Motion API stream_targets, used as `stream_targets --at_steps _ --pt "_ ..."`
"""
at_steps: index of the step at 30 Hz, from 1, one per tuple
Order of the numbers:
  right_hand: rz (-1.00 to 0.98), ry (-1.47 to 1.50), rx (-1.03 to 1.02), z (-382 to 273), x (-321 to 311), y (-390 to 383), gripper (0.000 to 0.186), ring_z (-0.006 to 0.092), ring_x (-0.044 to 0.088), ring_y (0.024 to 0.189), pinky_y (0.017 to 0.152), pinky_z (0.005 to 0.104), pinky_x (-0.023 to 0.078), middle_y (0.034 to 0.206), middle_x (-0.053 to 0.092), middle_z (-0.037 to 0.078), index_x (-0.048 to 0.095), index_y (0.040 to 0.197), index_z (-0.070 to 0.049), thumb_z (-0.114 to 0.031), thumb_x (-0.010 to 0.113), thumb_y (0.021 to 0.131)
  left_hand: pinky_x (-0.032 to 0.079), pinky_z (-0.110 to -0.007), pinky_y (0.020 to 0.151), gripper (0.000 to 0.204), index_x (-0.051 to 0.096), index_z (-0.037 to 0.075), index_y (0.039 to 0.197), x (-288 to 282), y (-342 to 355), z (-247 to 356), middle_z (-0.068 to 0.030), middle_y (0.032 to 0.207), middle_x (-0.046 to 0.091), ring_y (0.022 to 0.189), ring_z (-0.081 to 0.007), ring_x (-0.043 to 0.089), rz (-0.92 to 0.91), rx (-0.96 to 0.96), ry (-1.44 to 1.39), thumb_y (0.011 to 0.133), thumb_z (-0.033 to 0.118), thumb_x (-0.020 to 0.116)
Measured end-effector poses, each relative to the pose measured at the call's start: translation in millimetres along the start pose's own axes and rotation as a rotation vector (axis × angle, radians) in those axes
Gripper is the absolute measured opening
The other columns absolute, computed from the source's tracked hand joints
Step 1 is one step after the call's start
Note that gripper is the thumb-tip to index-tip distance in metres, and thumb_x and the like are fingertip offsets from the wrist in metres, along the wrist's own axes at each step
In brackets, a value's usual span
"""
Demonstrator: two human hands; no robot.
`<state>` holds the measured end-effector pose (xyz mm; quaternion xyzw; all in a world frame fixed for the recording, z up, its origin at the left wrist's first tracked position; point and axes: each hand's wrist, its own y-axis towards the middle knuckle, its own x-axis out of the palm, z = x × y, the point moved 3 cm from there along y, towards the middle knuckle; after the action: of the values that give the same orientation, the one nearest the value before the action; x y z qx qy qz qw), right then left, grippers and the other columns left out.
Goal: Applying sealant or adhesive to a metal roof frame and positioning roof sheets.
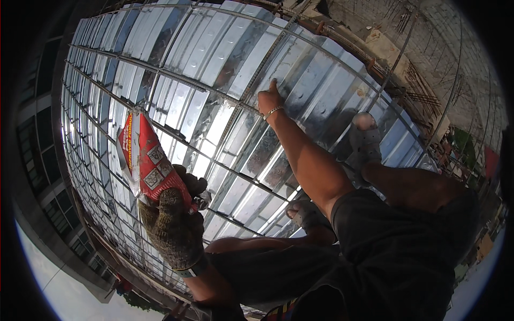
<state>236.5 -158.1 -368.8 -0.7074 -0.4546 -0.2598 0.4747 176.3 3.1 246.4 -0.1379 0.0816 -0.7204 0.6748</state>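
My left hand (174, 216), in a worn knitted work glove, is closed round a red printed pouch (155, 160). The pouch narrows to a pale tip, which lies at a crossing of steel reinforcing bars (160, 70). Crumpled foil shows near the gloved fingers. My right hand (270, 100), bare with a bracelet at the wrist, is stretched out ahead of me. Its fingers are curled beside a bar crossing and the thumb points away; whatever they grip is hidden. Beneath the bars lies shiny ribbed metal decking (214, 43).
My feet in grey clogs (365, 139) rest on the decking and bars. The bar grid stands across the whole deck. At the far right, beyond the deck edge, are concrete ground (428, 32) and loose rods (423, 91). A building (45, 155) rises at the left.
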Motion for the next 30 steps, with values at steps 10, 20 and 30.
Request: stream_targets --at_steps 10,20,30 --pt "0.011 0.739 0.873 39 136 -48 0.037 0.0165 0.045 0.043 0.044 0.0332 0.037 0.049 0.047 0.009 0.048 0.082 -0.008 -0.040 0.063 0.070 0.055 -0.036 0.060 0.050 0.049 -0.009 0.109 -11 -2 1 -0.0192 0.087 0.062 0.074 -0.0289 0.065 0.083 -0.019 0.078 0.075 0.022 0.069" --pt "0.827 -0.204 0.838 -84 235 -118 0.052 0.0167 0.042 0.042 0.038 0.0318 0.032 0.055 0.041 0.005 0.035 0.130 -0.007 -0.019 0.050 0.082 0.055 -0.038 0.064 0.049 0.049 -0.008 0.110 -16 -3 3 -0.0191 0.090 0.062 0.075 -0.0282 0.064 0.107 0.016 0.127 0.076 0.022 0.068" --pt "0.255 -0.147 -0.041 -50 132 -89 0.046 0.0173 0.042 0.044 0.040 0.0341 0.032 0.050 0.042 0.006 0.046 0.074 -0.009 -0.055 0.049 0.079 0.054 -0.035 0.061 0.047 0.050 -0.008 0.108 -8 4 -6 -0.0168 0.084 0.062 0.072 -0.0261 0.064 0.085 -0.024 0.060 0.076 0.022 0.067"
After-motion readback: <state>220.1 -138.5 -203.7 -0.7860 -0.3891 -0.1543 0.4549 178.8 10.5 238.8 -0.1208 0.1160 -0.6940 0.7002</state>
